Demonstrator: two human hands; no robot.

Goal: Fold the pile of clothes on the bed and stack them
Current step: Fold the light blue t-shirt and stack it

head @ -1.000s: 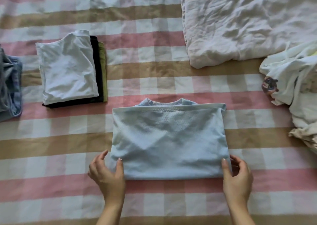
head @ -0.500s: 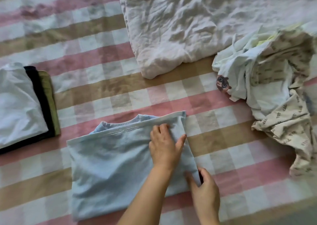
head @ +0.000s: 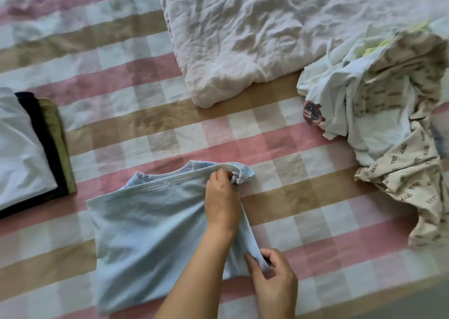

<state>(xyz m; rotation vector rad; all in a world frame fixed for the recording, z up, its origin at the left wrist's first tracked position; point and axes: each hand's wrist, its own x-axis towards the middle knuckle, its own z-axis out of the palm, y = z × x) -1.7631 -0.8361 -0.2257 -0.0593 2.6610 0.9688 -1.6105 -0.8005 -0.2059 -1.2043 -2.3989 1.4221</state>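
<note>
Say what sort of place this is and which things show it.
Probably a bedroom, on a bed: a checked sheet underneath, a crumpled white quilt, and folded clothes stacked near the light blue shirt held by the left hand and right hand.

Checked bedspread (head: pixel 121 95), pink, tan and white squares, covering the whole surface. Light blue shirt (head: pixel 150 233), folded to a rough rectangle, collar at the far edge, lying near centre. Left hand (head: pixel 222 197), arm crossing over the shirt, fingers curled around the bunched far right corner. Right hand (head: pixel 273 287), pinching the near right corner; the right edge is raised between the two hands. Folded stack (head: pixel 21 153) at the left edge: white garment on top, black and olive layers showing beneath. Crumpled white sheet (head: pixel 243 31), far centre. Unfolded pile of clothes (head: pixel 388 124) at right, white and patterned beige pieces, one with a small animal-face print (head: pixel 312 116).
</note>
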